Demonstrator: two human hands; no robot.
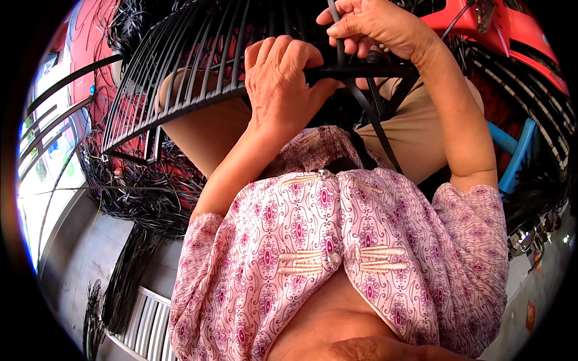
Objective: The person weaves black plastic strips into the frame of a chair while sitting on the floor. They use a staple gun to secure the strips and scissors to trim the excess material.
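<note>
A black frame [189, 108] lies across my lap, with several flat black strips [212, 51] strung side by side from its curved rail. My left hand [277, 84] is closed over the near rail, fingers curled over the top and thumb stretched to the right along it. To its right, my right hand [382, 30] is raised above the rail and pinches a flat black strip [340, 51] that stands up from the rail. Loose strip ends [379, 129] hang below the rail toward my shirt. What lies under my left palm is hidden.
Tangled black strips [141, 207] lie heaped on the left, beside a white slatted piece [147, 325]. On the right are a red plastic piece [524, 36], a blue bar [521, 156] and a curved, banded bundle [524, 99]. Curved dark bars [72, 78] stand at far left.
</note>
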